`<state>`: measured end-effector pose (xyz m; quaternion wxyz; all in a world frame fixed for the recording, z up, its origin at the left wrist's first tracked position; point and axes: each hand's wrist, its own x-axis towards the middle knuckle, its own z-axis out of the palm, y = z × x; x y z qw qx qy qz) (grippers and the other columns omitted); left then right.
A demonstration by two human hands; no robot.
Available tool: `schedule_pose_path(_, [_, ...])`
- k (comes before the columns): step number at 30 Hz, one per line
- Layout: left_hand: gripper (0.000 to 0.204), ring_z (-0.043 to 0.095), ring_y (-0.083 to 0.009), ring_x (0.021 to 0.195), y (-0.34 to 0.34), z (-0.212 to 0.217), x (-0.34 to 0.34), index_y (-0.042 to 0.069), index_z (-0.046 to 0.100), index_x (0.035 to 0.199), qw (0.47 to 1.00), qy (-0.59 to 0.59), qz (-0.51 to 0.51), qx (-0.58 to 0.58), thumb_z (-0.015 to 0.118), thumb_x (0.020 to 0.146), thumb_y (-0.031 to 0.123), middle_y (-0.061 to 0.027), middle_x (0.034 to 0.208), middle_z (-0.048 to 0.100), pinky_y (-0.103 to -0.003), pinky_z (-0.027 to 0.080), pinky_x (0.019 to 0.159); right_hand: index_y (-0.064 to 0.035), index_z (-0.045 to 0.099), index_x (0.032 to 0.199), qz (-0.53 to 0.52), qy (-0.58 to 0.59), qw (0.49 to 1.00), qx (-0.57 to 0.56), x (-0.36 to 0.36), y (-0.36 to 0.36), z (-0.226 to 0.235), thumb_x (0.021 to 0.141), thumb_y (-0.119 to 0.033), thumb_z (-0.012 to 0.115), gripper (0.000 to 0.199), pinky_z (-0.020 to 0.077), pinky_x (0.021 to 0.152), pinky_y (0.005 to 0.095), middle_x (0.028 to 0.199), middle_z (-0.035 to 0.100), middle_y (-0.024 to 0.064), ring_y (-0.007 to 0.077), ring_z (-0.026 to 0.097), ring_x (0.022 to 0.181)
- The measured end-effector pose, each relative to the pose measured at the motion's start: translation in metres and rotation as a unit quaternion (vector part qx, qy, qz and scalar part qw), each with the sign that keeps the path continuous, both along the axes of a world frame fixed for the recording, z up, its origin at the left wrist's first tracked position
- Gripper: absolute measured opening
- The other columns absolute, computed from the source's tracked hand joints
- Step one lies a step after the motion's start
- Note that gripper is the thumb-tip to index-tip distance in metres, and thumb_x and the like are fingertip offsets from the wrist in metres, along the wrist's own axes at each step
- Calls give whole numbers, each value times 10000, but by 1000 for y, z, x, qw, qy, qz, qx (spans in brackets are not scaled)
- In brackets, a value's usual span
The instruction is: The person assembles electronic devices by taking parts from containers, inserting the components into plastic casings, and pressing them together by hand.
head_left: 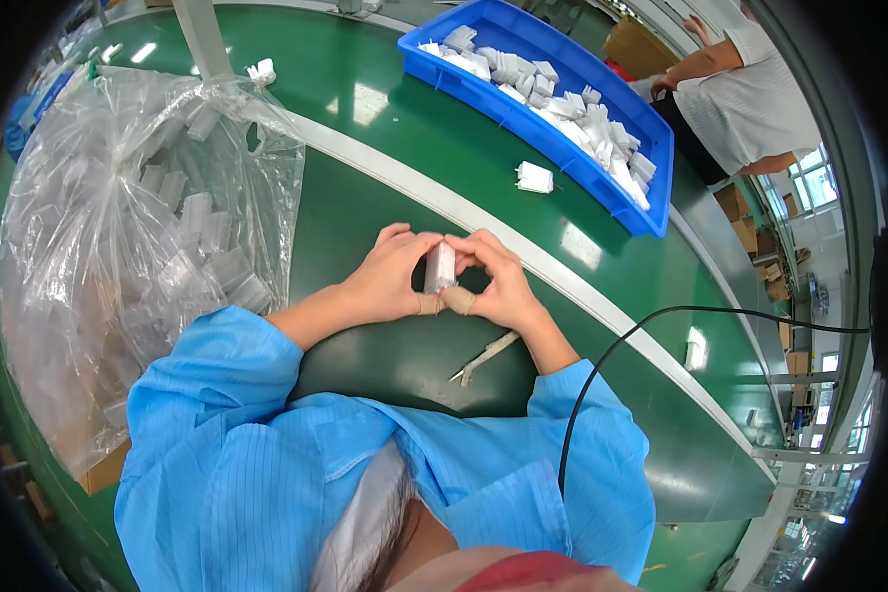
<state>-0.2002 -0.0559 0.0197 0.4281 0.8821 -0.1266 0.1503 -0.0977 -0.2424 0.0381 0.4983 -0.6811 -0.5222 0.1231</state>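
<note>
A small white rectangular plastic piece (pixel 443 267) is gripped upright between my two hands over the dark green bench top. My left hand (pixel 393 274) is closed on its left side, with fingertips at the far end and thumb at the near end. From the right, my right hand (pixel 503 285) pinches the same piece in the same way. Both thumbs wear tan coverings at their tips. Just nearer than my right hand lies a thin pointed tool (pixel 484 358) with a wrapped tan handle. Finer details of the piece are too small to make out.
At left stands a large clear plastic bag (pixel 79 237) of translucent plastic pieces. Beyond a pale rail (pixel 405 176), a blue tray (pixel 533 111) holds many white plug-like blocks; one loose block (pixel 535 178) lies beside it. A black cable (pixel 661 313) crosses at right. Another person (pixel 735 104) stands far right.
</note>
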Motion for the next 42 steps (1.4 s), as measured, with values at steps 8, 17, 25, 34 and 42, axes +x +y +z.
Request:
schedule_pose_path(8, [932, 494, -330, 1187, -17, -10, 13, -28, 369, 1366, 999, 10, 34, -25, 783, 687, 457, -222, 1261, 518, -487, 255, 1084, -25, 569, 1262, -42, 155, 987, 7, 18, -1, -5, 710, -69, 774, 590, 487, 878, 314, 1091, 533, 79, 188, 564, 1030])
schedule_pose_path(17, [716, 381, -396, 1272, -5, -10, 8, 58, 392, 1387, 998, -26, 59, 5, 713, 803, 318, -207, 1366, 426, -453, 317, 1075, -32, 634, 1172, -392, -235, 871, -178, 102, -108, 14, 759, -407, 742, 568, 498, 787, 337, 1051, 632, 159, 248, 626, 921])
schedule_pose_path(25, [293, 652, -342, 883, 82, 57, 20, 36, 665, 931, 941, 122, 212, 234, 562, 840, 296, -183, 947, 667, -425, 539, 757, 59, 685, 924, -496, -44, 760, -418, 176, -55, -4, 758, -746, 547, 833, 513, 608, 323, 606, 641, 122, 213, 636, 547])
schedule_pose_path(34, [582, 573, -416, 1085, 360, -3, -3, 1, 538, 1215, 838, 105, 448, 292, 670, 757, 333, -267, 1144, 604, -465, 458, 946, 56, 541, 1094, -400, 18, 905, -143, 154, 1, -3, 757, -293, 764, 535, 485, 556, 267, 784, 660, 111, 149, 618, 575])
schedule_pose_path(42, [557, 655, -372, 901, 257, 74, -27, -29, 587, 1151, 816, 216, 362, 395, 712, 671, 225, -258, 1032, 647, -431, 529, 790, 52, 564, 1125, 9, 573, 796, 196, 73, -14, 16, 897, -152, 617, 311, 468, 549, 232, 954, 632, 125, 143, 582, 699])
